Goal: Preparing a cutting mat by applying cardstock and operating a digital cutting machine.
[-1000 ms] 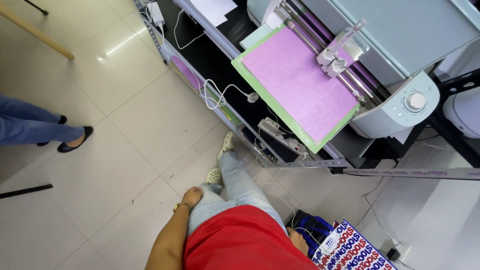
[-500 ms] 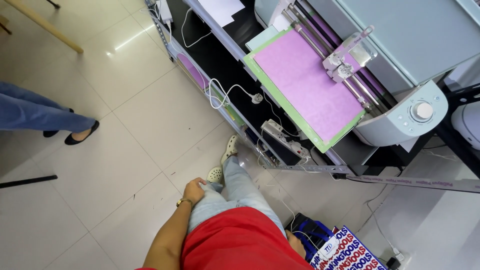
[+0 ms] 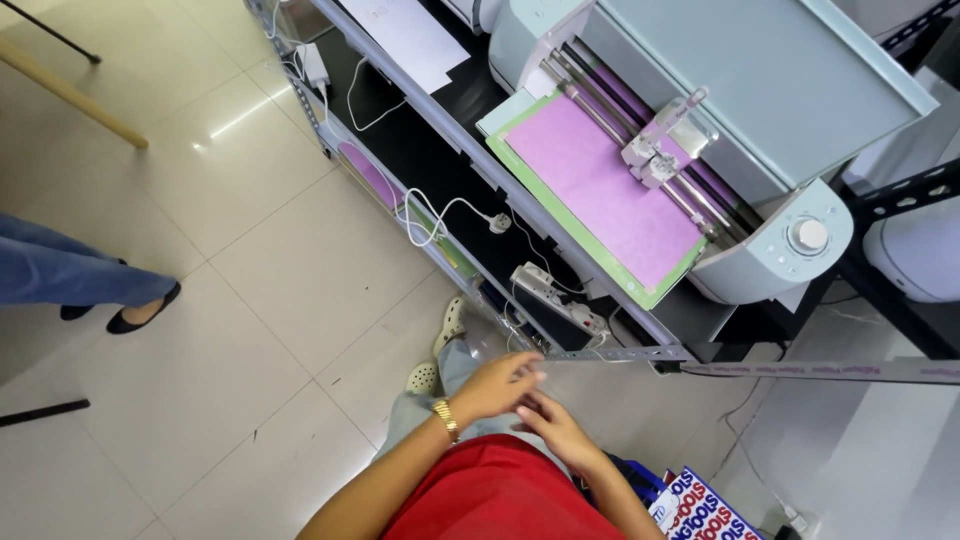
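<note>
My left hand (image 3: 497, 386) with a gold watch is held in front of my waist, fingers loosely curled. My right hand (image 3: 556, 428) sits just beside and below it, fingertips nearly touching the left. Neither holds anything that I can see. Above them on a black shelf stands a pale blue cutting machine (image 3: 760, 150) with a pink sheet (image 3: 600, 190) on a green mat (image 3: 570, 235) sticking out of its front.
A metal rack edge (image 3: 470, 160) runs diagonally; a white power strip (image 3: 555, 295) and cables hang below it. White paper (image 3: 400, 35) lies on the shelf. Another person's legs in jeans (image 3: 70, 280) stand at left. A patterned box (image 3: 700, 510) sits by my right side.
Both hands have risen from my sides and come together in front of my waist. The view has shifted so the machine sits further right and higher.
</note>
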